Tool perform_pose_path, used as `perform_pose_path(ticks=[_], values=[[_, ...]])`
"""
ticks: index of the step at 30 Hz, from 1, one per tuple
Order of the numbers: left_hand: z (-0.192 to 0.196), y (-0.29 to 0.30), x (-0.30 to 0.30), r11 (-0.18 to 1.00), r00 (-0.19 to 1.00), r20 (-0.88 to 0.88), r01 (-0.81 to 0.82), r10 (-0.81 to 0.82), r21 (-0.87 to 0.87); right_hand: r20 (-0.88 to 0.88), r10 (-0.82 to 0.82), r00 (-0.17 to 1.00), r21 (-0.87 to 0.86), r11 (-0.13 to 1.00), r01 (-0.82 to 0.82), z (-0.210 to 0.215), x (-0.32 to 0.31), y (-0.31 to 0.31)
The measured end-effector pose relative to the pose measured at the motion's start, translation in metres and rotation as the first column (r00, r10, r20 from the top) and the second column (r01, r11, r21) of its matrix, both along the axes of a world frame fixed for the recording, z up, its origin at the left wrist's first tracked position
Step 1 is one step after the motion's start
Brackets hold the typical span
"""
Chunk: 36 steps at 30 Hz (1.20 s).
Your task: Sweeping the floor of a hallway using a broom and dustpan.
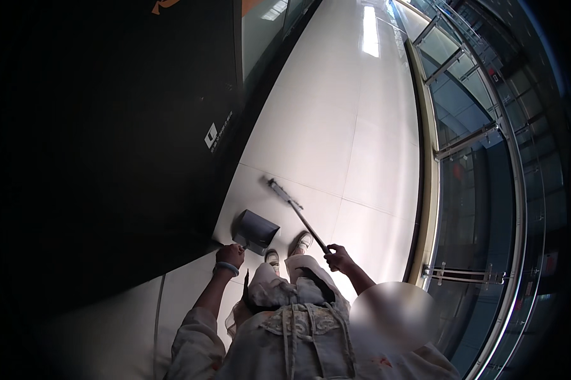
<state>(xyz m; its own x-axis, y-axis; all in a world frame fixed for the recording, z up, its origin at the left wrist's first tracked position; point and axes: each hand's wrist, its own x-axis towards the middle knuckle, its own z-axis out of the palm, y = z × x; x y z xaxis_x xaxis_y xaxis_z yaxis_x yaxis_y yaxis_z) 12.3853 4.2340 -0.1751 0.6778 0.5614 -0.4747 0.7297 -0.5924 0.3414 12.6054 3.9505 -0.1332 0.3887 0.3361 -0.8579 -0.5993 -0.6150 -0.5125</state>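
My left hand (pixel 230 255) is closed round the handle of a dark grey dustpan (pixel 256 229), which hangs at or just above the floor in front of my left foot; I cannot tell if it touches. A band circles that wrist. My right hand (pixel 339 258) grips the upper end of a long-handled broom (pixel 309 227). Its handle slants away to the far left, and the narrow broom head (pixel 279 190) lies at the floor beyond the dustpan, a little apart from it. No litter can be made out beside the head.
Pale glossy floor tiles (pixel 336 126) run ahead between a black wall panel (pixel 140 126) on the left and a glass railing (pixel 472 177) with a metal handrail on the right. My shoes (pixel 303 242) stand just behind the broom and dustpan.
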Motion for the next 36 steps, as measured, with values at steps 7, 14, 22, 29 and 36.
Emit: perform_pose_path(ticks=[7, 14, 22, 29, 36], values=[[-0.009, -0.01, 0.001, 0.994, 0.995, -0.011, -0.101, 0.1, -0.052, 0.152, 0.219, 0.964, -0.178, 0.965, -0.191, -0.051, -0.001, 0.072], [-0.002, -0.001, 0.003, 0.994, 0.994, -0.04, -0.102, 0.1, -0.039, -0.102, 0.297, 0.949, 0.103, 0.952, -0.287, -0.044, -0.003, 0.053], [-0.008, 0.029, 0.031, 0.981, 0.979, 0.091, -0.188, 0.184, 0.041, 0.044, 0.18, 0.983, 0.034, 0.983, -0.182, -0.015, 0.089, 0.072], [-0.035, 0.084, 0.1, 0.962, 0.952, 0.151, -0.272, 0.266, 0.02, 0.309, 0.319, 0.896, -0.159, 0.946, -0.282, -0.046, 0.199, 0.173], [-0.022, 0.133, 0.209, 0.929, 0.94, 0.058, -0.342, 0.337, 0.141, 0.386, 0.557, 0.735, -0.268, 0.831, -0.488, -0.112, 0.246, 0.227]])
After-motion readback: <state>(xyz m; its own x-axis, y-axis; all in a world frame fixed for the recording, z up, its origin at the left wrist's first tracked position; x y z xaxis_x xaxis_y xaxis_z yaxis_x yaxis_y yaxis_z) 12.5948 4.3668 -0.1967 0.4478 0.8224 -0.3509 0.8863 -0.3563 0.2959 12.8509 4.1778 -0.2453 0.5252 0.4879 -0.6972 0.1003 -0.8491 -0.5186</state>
